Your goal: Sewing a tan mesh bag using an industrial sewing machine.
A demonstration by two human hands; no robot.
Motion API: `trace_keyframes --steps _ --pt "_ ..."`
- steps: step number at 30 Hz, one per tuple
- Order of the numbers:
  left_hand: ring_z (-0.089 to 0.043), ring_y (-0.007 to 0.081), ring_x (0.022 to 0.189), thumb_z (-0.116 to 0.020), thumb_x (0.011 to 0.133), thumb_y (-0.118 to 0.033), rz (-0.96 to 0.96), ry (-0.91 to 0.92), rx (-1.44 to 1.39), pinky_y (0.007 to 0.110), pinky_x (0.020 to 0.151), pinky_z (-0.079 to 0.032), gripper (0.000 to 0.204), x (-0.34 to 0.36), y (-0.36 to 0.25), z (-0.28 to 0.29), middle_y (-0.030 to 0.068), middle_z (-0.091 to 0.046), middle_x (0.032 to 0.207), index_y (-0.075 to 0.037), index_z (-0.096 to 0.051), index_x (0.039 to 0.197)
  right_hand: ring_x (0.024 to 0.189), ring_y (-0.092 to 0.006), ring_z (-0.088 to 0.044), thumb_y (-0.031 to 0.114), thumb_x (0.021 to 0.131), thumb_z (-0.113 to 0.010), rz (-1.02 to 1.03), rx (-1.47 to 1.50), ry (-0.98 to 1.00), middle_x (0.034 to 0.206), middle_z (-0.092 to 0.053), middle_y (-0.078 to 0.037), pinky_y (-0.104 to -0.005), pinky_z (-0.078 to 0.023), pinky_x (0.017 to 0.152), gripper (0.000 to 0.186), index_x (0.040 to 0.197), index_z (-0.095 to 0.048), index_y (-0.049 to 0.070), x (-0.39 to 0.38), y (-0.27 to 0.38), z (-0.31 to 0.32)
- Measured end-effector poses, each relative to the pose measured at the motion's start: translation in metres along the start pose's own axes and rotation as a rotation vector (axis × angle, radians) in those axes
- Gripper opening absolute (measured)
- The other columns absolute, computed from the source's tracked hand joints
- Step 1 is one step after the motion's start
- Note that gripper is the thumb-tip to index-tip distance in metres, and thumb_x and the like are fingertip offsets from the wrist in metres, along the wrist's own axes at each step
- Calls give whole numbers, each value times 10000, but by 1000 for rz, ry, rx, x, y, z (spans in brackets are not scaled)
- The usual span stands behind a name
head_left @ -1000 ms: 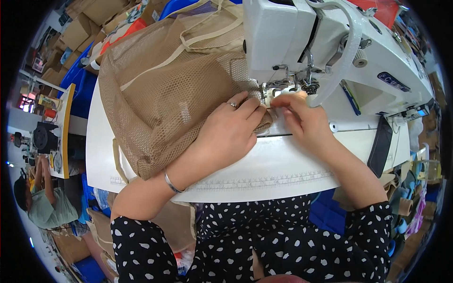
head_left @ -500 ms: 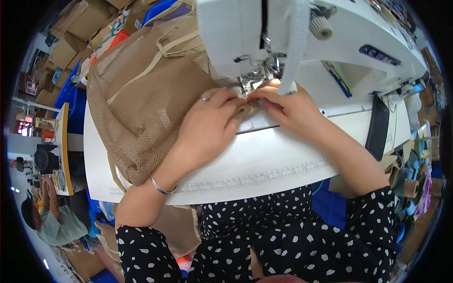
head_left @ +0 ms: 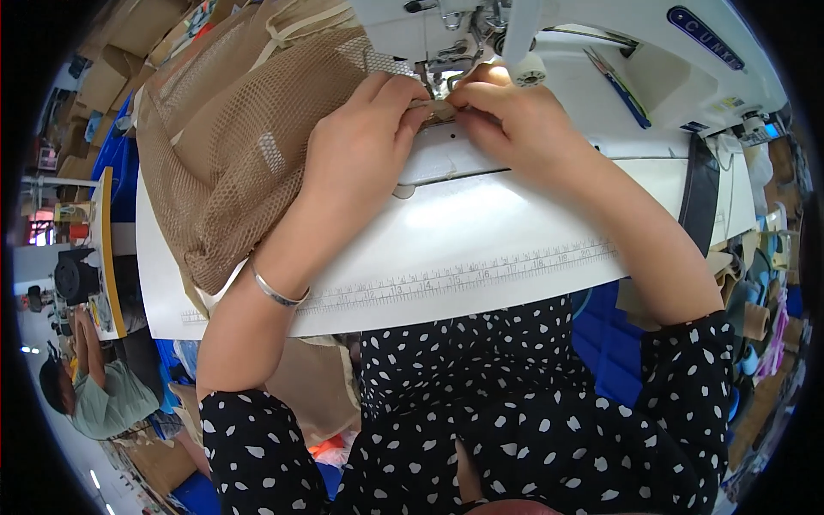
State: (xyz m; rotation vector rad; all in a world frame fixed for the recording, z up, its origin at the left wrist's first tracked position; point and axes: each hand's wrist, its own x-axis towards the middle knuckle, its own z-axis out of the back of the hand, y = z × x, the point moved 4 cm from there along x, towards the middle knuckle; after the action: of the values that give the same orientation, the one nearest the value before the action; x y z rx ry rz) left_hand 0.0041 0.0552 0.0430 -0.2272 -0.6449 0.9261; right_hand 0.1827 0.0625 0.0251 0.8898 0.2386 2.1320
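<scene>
A brown mesh bag (head_left: 249, 163) with beige edging lies heaped on the left of the sewing table. Its edge runs under the needle area of a white sewing machine (head_left: 601, 47). My left hand (head_left: 360, 142) is closed, thumb and fingers pinching a beige strip (head_left: 442, 110) at the bag's edge. Just right of the presser foot (head_left: 451, 62), my right hand (head_left: 515, 116) pinches the same strip from the other side. Both sets of fingertips almost meet in front of the foot. The right fingers partly hide behind the machine's front parts.
Thread snips (head_left: 618, 86) lie on the machine bed at the right. A printed ruler scale (head_left: 455, 281) runs along the white table's (head_left: 515, 227) near edge. A black strip (head_left: 701, 189) lies at the right. Far left, a person (head_left: 107, 390) sits by another table; cardboard boxes stand behind.
The machine, table and bag sit higher in the picture as the view shifts. Both hands keep their pinch, the left one nearer the foot and more upright.
</scene>
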Motion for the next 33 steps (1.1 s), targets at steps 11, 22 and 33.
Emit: trace_keyframes --steps 11,22,33 --pt "-702 292 912 -681 868 -164 -182 43 148 406 738 -580 149 -8 -2 -8 56 -684 1047 -111 -702 1006 850 -384 -658 59 814 -645 53 -18 31 930 -720 -121 -469 -540 764 216 1005 -741 91 -3 -1 3" --pt "-642 316 1216 -641 859 -37 -310 73 290 396 922 -584 274 -29 -8 -22 148 -669 1206 -20 -670 1130 924 -308 -666 109 866 -673 128 -172 60 1062 -725 -62 -431 -492 841 240 1100 -715 72 -18 16 6" --pt "-669 348 1096 -582 879 -37 -321 143 160 396 849 -588 244 -22 -5 -20 188 -609 1210 22 -635 1110 768 -250 -666 103 859 -680 157 -301 39 1051 -727 -26 -418 -479 831 238 1095 -701 78 -18 16 3"
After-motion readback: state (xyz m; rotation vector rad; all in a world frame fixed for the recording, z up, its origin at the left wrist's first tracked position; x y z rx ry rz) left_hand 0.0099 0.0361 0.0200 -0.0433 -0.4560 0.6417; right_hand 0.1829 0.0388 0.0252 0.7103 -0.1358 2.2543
